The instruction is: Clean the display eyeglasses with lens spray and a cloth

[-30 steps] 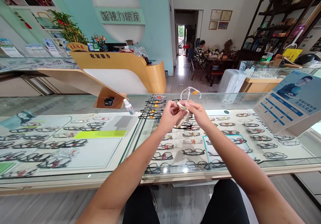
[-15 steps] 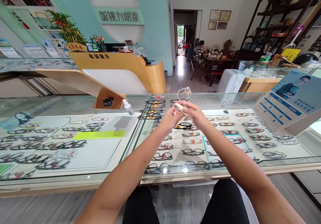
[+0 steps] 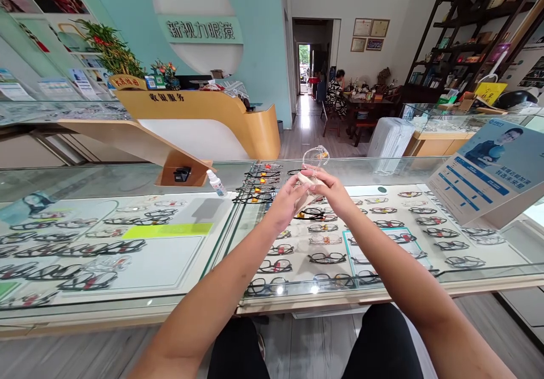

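Observation:
Both my hands meet above the glass display counter (image 3: 170, 175). My left hand (image 3: 287, 197) pinches a beige cleaning cloth (image 3: 306, 183) against a pair of clear-framed glasses (image 3: 317, 155). My right hand (image 3: 331, 189) grips the same glasses from the right, fingers closed on the frame. The clear frame sticks up above my fingers. Under the glass lie rows of spectacle frames (image 3: 327, 257).
A small spray bottle (image 3: 216, 182) stands on the counter left of my hands, beside a stack of dark frames (image 3: 255, 189). A blue printed sign (image 3: 488, 169) leans at the right. A yellow cashier desk (image 3: 204, 115) stands behind. A seated person (image 3: 338, 93) is far back.
The clear glasses have turned in my hands from lying sideways to standing more upright. My hands shifted slightly, still rubbing the cloth on the frame.

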{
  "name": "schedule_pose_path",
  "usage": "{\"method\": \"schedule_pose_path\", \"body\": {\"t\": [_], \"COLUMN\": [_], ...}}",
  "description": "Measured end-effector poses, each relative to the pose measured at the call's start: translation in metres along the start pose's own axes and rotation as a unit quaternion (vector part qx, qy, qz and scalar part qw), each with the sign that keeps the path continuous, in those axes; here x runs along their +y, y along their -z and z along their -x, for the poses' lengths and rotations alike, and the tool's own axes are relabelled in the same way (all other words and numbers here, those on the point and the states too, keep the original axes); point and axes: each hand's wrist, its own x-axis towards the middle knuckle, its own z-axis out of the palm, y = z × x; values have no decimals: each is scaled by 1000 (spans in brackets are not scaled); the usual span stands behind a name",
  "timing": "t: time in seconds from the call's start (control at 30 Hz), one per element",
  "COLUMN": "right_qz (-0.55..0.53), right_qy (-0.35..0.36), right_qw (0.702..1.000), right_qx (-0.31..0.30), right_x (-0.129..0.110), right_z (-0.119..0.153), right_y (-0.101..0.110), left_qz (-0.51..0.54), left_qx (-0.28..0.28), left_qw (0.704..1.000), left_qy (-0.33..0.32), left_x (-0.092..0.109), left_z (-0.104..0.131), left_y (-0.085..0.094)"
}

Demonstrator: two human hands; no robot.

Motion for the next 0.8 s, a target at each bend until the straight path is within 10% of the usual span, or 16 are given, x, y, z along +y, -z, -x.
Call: {"method": "schedule_pose_path", "body": {"t": [0.53, 0.8], "right_qz": [-82, -160], "right_qy": [-56, -78], "right_qw": [992, 984], "right_qx": [-79, -20], "right_x": [-3, -3], "right_z": [3, 3], "right_y": [0, -8], "left_qz": [-161, -139], "left_qx": [-74, -66], "left_qw": [984, 988], "left_qy": [12, 0], "left_x": [9, 4], "left_z": [2, 5], "left_y": [9, 5]}}
